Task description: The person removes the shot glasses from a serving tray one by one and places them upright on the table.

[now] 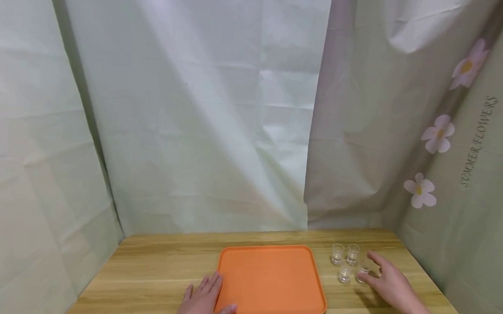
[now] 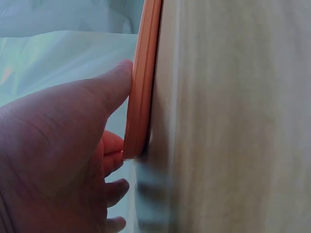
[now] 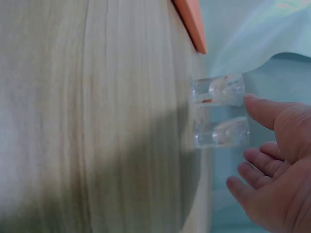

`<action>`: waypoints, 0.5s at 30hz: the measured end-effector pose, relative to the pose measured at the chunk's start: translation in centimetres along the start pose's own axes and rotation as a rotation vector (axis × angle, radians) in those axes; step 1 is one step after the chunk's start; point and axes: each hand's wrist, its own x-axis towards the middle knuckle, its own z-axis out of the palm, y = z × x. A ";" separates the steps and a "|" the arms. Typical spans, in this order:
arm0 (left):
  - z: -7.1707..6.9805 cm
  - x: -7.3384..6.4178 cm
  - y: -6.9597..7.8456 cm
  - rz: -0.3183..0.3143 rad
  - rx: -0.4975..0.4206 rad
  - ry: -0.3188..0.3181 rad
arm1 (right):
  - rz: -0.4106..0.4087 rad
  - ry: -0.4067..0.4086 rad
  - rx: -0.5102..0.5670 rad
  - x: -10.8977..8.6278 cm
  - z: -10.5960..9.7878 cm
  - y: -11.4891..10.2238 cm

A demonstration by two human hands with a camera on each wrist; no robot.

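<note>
An orange tray (image 1: 271, 281) lies flat on the wooden table. My left hand (image 1: 203, 301) rests at its front left corner, thumb over the near rim and fingers relaxed along the left side; in the left wrist view the thumb touches the tray's edge (image 2: 141, 92). To the right of the tray, several small clear shot glasses stand upright in a tight cluster. My right hand (image 1: 390, 285) is spread about the nearest right-hand shot glass (image 1: 363, 271), thumb on the near side, fingers beyond. In the right wrist view, a gap shows between the fingers and that glass (image 3: 223, 133).
Two more shot glasses stand at the back, one on the left (image 1: 337, 254) and one on the right (image 1: 352, 254), with another (image 1: 345, 273) in front. Pale curtains (image 1: 218, 125) hang behind the table (image 1: 152, 267) and along both sides, the right one printed with flowers.
</note>
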 end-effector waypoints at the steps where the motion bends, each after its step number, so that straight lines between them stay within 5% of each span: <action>1: -0.1 0.0 -0.1 0.000 0.001 0.001 | -0.013 0.010 -0.014 -0.1 0.0 -0.3; 15: -0.7 -0.3 0.2 0.010 0.041 0.030 | -0.273 0.142 -0.216 -0.8 2.4 -5.0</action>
